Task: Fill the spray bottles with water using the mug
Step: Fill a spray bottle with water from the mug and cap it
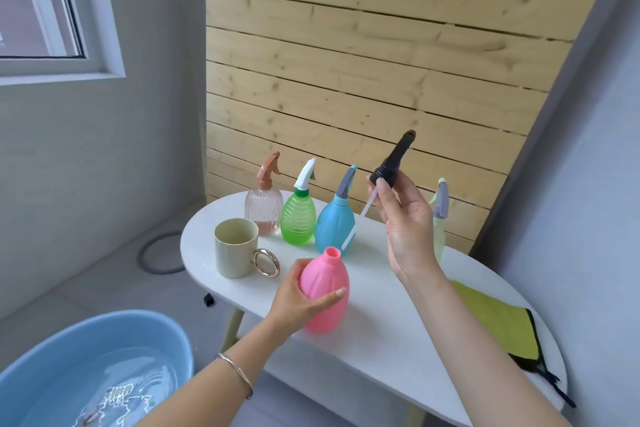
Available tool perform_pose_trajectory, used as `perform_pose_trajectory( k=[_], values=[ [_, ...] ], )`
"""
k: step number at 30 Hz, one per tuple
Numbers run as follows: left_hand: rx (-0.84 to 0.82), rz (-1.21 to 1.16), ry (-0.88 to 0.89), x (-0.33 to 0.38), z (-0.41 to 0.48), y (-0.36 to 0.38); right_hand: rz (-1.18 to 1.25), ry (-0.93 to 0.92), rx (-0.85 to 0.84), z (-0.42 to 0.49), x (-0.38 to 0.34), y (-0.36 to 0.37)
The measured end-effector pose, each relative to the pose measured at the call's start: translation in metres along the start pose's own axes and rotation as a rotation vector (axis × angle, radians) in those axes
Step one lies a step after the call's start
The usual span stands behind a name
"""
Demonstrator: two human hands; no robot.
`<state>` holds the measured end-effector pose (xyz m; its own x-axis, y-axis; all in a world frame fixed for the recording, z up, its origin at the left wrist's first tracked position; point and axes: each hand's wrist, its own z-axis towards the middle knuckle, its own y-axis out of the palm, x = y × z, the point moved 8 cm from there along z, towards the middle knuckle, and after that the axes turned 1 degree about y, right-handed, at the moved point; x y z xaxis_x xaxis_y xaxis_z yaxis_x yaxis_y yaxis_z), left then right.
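Note:
My left hand (300,298) grips the pink spray bottle (325,288), which stands on the white table (398,340) with its neck uncapped. Above and to the right, my right hand (405,218) holds up the black spray head (393,163); its white dip tube (356,224) hangs clear of the bottle. The beige mug (235,246) with a gold ring handle stands left of the pink bottle. Behind stand a clear pinkish bottle (264,208), a green bottle (298,215) and a blue bottle (334,222), all capped. A pale yellow-green bottle (440,215) is partly hidden by my right hand.
A blue basin (104,367) holding water sits on the floor at lower left. A yellow-green cloth (498,322) with a dark edge lies on the table's right end. A wooden slat wall stands behind the table, and a grey ring lies on the floor.

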<state>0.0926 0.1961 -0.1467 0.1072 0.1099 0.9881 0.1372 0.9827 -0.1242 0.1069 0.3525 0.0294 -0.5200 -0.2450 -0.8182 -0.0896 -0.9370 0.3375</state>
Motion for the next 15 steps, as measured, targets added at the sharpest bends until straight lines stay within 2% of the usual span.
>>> perform_pose_trajectory(
  k=[6,12,15],
  values=[
    [-0.004,0.046,0.019,-0.006,0.002,-0.003,-0.037,0.075,-0.053,-0.008,0.036,0.011],
    [-0.007,0.046,0.040,-0.005,0.003,-0.004,-0.346,0.274,-0.363,-0.032,0.090,0.009],
    [-0.009,0.055,0.041,-0.005,0.005,-0.004,-0.421,0.319,-0.459,-0.040,0.101,0.000]
  ],
)
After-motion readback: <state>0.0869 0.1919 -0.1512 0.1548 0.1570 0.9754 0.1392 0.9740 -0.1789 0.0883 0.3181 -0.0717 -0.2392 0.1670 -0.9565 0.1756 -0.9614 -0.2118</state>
